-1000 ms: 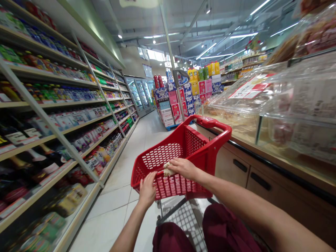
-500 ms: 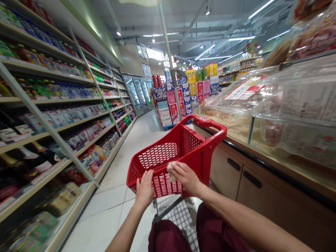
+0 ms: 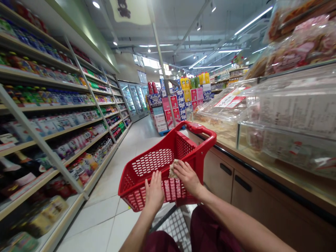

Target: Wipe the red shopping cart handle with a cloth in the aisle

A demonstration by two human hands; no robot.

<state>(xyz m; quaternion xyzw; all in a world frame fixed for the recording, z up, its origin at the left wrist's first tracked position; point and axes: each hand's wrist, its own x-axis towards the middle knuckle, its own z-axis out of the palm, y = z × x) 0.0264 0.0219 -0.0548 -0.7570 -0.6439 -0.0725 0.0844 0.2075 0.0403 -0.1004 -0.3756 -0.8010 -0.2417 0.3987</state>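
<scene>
Along the near side of the red cart, which stands in the middle of the aisle just past my knees, my left hand lies with its fingers outstretched and slightly spread, fingertips up at the near rim; it grips nothing, and I would say it is there to steady the basket. Just to its right, my right hand has hold of a pale cloth, fingers bent over it against the same rim, probably so that it stays pressed to the plastic; the thumb is hidden. At the right, far end rises the handle, so the cart is turned side-on, which seems to put its long side within my reach.

Below and to the left, pale floor tiles run under it. On the left, long shelves hold rows of bottles and packs. Farther off stand glass-fronted fridges, then stacked boxes. Right of the cart, near me, a wooden counter bears clear plastic packs, under bright strip lights.
</scene>
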